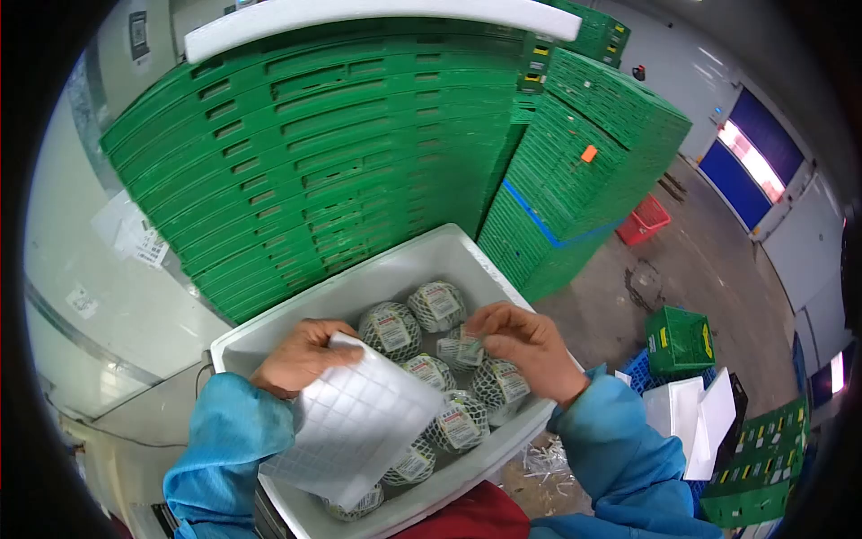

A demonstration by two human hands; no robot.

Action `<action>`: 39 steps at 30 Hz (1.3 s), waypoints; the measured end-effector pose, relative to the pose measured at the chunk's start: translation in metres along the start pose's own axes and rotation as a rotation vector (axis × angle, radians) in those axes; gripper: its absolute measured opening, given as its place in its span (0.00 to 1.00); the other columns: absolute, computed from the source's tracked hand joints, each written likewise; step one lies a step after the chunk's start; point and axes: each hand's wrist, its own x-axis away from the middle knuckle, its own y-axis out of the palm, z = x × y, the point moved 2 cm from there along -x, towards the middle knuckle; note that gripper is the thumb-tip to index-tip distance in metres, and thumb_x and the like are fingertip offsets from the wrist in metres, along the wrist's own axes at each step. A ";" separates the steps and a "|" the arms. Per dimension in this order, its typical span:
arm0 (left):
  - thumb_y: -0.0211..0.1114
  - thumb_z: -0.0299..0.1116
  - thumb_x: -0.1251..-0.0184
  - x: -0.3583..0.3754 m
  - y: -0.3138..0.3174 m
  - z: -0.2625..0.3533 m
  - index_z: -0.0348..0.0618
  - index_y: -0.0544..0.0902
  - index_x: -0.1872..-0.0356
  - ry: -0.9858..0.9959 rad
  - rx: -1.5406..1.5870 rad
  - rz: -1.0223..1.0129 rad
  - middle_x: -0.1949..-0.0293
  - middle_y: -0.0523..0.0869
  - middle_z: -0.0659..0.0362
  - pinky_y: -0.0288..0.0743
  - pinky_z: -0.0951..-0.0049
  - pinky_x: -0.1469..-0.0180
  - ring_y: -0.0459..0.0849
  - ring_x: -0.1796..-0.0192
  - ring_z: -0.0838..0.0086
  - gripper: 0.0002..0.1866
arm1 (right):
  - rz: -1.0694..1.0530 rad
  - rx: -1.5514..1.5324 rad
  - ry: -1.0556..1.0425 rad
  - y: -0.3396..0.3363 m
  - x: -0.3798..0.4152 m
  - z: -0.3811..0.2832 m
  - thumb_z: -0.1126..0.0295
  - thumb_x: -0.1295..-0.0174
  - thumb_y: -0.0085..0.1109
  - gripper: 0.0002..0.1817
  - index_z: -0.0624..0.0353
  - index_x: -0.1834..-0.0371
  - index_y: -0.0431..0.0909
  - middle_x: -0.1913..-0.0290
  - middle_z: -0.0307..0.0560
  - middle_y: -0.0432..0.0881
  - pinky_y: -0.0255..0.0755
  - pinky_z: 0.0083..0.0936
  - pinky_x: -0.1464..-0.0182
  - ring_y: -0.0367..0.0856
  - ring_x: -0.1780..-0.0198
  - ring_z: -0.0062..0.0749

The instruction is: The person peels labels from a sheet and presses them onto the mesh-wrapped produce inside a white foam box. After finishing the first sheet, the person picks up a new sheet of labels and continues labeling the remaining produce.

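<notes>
My left hand (303, 357) is closed on the upper edge of a white quilted sheet (364, 418), which looks like a flat ice pack. It slants over the left part of a white foam box (229, 346) and hides some of what lies below. Inside the box sit several round, net-wrapped items with printed labels, among them a netted ball (391, 331) and another netted ball (437, 305) toward the far end. My right hand (530, 346) is above the box's right side, fingers bent and apart, with the fingertips right at a labelled netted item (461, 349).
Tall stacked green crates (359, 135) stand just behind the box, with a white foam lid (377, 20) on top. More green crates (575, 171) rise to the right. A red basket (643, 220), a small green crate (680, 341) and foam pieces (687, 418) are on the floor.
</notes>
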 end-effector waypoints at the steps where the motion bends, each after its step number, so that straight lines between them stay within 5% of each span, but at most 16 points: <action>1: 0.67 0.32 0.41 -0.010 0.007 0.003 0.37 0.81 0.61 0.004 0.001 -0.021 0.70 0.84 0.62 0.72 0.81 0.65 0.79 0.68 0.82 0.10 | 0.020 0.009 0.000 -0.020 0.006 0.010 0.76 0.41 0.56 0.03 0.62 0.65 0.75 0.51 0.46 0.76 0.68 0.24 0.47 0.72 0.49 0.25; 3: 0.66 0.36 0.41 -0.034 0.040 0.012 0.40 0.81 0.62 -0.053 -0.526 -0.379 0.71 0.82 0.62 0.72 0.79 0.62 0.77 0.67 0.82 0.11 | 0.184 0.050 0.403 -0.055 0.026 0.041 0.74 0.39 0.55 0.04 0.60 0.62 0.74 0.53 0.44 0.78 0.67 0.24 0.47 0.73 0.51 0.24; 5: 0.64 0.39 0.41 -0.058 0.080 0.011 0.41 0.81 0.61 -0.022 -0.652 -0.578 0.65 0.83 0.56 0.74 0.75 0.58 0.80 0.57 0.72 0.13 | 0.233 0.075 0.459 -0.072 0.048 0.063 0.73 0.39 0.55 0.04 0.59 0.62 0.74 0.54 0.43 0.79 0.67 0.25 0.48 0.73 0.52 0.24; 6: 0.63 0.39 0.42 -0.076 0.099 -0.004 0.40 0.81 0.62 0.247 -0.660 -0.705 0.60 0.82 0.53 0.75 0.71 0.56 0.78 0.51 0.67 0.13 | 0.262 0.089 0.524 -0.077 0.057 0.069 0.72 0.38 0.55 0.04 0.57 0.62 0.74 0.55 0.43 0.80 0.68 0.26 0.48 0.73 0.53 0.24; 7: 0.62 0.38 0.44 -0.093 0.116 -0.022 0.39 0.80 0.62 0.515 -0.656 -0.828 0.55 0.81 0.50 0.75 0.68 0.55 0.76 0.45 0.62 0.13 | 0.277 0.088 0.521 -0.081 0.062 0.069 0.72 0.38 0.55 0.04 0.57 0.62 0.74 0.55 0.43 0.80 0.68 0.26 0.48 0.73 0.53 0.24; 13: 0.61 0.33 0.52 -0.146 0.202 -0.075 0.40 0.83 0.67 0.433 -0.880 -1.374 0.39 0.69 0.52 0.70 0.58 0.47 0.69 0.40 0.54 0.11 | 0.478 -0.164 0.452 -0.095 0.100 0.064 0.71 0.39 0.56 0.04 0.57 0.64 0.74 0.55 0.45 0.80 0.69 0.27 0.49 0.74 0.53 0.26; 15: 0.61 0.33 0.54 -0.150 0.217 -0.073 0.45 0.85 0.69 0.295 -0.988 -1.390 0.37 0.68 0.58 0.67 0.57 0.46 0.69 0.41 0.55 0.10 | 0.511 -0.237 0.434 -0.100 0.106 0.072 0.71 0.39 0.56 0.04 0.58 0.64 0.74 0.56 0.45 0.80 0.70 0.26 0.50 0.74 0.53 0.26; 17: 0.59 0.28 0.51 -0.153 0.229 -0.063 0.45 0.83 0.62 0.405 -1.374 -1.081 0.47 0.77 0.60 0.69 0.63 0.48 0.73 0.42 0.62 0.13 | 0.552 -0.322 0.408 -0.102 0.108 0.078 0.72 0.40 0.57 0.05 0.60 0.63 0.74 0.57 0.45 0.79 0.70 0.25 0.51 0.74 0.53 0.25; 21: 0.59 0.28 0.49 -0.146 0.226 -0.061 0.47 0.84 0.63 0.540 -1.439 -1.046 0.48 0.77 0.61 0.67 0.61 0.47 0.74 0.45 0.64 0.12 | 0.526 -0.059 0.490 -0.100 0.087 0.074 0.72 0.42 0.59 0.08 0.65 0.63 0.76 0.63 0.43 0.79 0.73 0.20 0.60 0.77 0.63 0.23; 23: 0.59 0.28 0.50 -0.132 0.219 -0.052 0.46 0.85 0.62 0.469 -1.505 -1.076 0.45 0.75 0.62 0.66 0.58 0.46 0.75 0.46 0.64 0.13 | 0.442 0.296 0.546 -0.097 0.082 0.077 0.71 0.44 0.59 0.08 0.67 0.67 0.76 0.69 0.41 0.79 0.72 0.22 0.66 0.77 0.69 0.22; 27: 0.59 0.29 0.53 -0.114 0.201 -0.066 0.45 0.85 0.66 0.580 -1.444 -1.057 0.42 0.74 0.62 0.65 0.56 0.47 0.79 0.51 0.65 0.11 | 0.410 0.916 0.427 -0.087 0.068 0.092 0.73 0.49 0.56 0.07 0.65 0.68 0.77 0.72 0.53 0.81 0.72 0.32 0.65 0.81 0.70 0.39; 28: 0.59 0.31 0.54 -0.112 0.202 -0.080 0.47 0.85 0.69 0.563 -1.513 -1.112 0.41 0.74 0.63 0.65 0.60 0.48 0.80 0.53 0.65 0.10 | 0.390 0.888 0.443 -0.082 0.065 0.093 0.74 0.51 0.55 0.08 0.65 0.69 0.77 0.71 0.58 0.80 0.72 0.36 0.63 0.80 0.67 0.47; 32: 0.60 0.32 0.54 -0.102 0.181 -0.089 0.49 0.85 0.68 0.645 -1.317 -1.008 0.38 0.72 0.64 0.66 0.63 0.52 0.81 0.53 0.66 0.11 | 0.376 0.863 0.426 -0.083 0.058 0.126 0.75 0.52 0.55 0.07 0.66 0.70 0.77 0.73 0.55 0.81 0.73 0.34 0.65 0.81 0.69 0.42; 37: 0.60 0.31 0.55 -0.103 0.181 -0.082 0.44 0.83 0.67 0.441 -1.293 -1.081 0.32 0.63 0.64 0.65 0.58 0.51 0.80 0.51 0.65 0.12 | 0.188 0.761 0.869 -0.092 0.048 0.132 0.78 0.54 0.54 0.07 0.67 0.70 0.76 0.77 0.49 0.80 0.72 0.27 0.74 0.79 0.76 0.29; 38: 0.60 0.31 0.55 -0.105 0.179 -0.087 0.44 0.83 0.68 0.450 -1.257 -1.081 0.31 0.63 0.63 0.67 0.58 0.53 0.80 0.51 0.65 0.11 | 0.226 0.755 0.895 -0.100 0.052 0.154 0.76 0.56 0.53 0.10 0.65 0.70 0.80 0.73 0.55 0.82 0.74 0.36 0.66 0.82 0.68 0.41; 39: 0.60 0.31 0.56 -0.107 0.178 -0.090 0.43 0.83 0.68 0.458 -1.221 -1.080 0.31 0.62 0.63 0.68 0.58 0.56 0.81 0.52 0.64 0.11 | 0.212 0.764 0.898 -0.101 0.050 0.159 0.76 0.56 0.53 0.10 0.65 0.70 0.80 0.73 0.55 0.82 0.74 0.36 0.66 0.82 0.68 0.41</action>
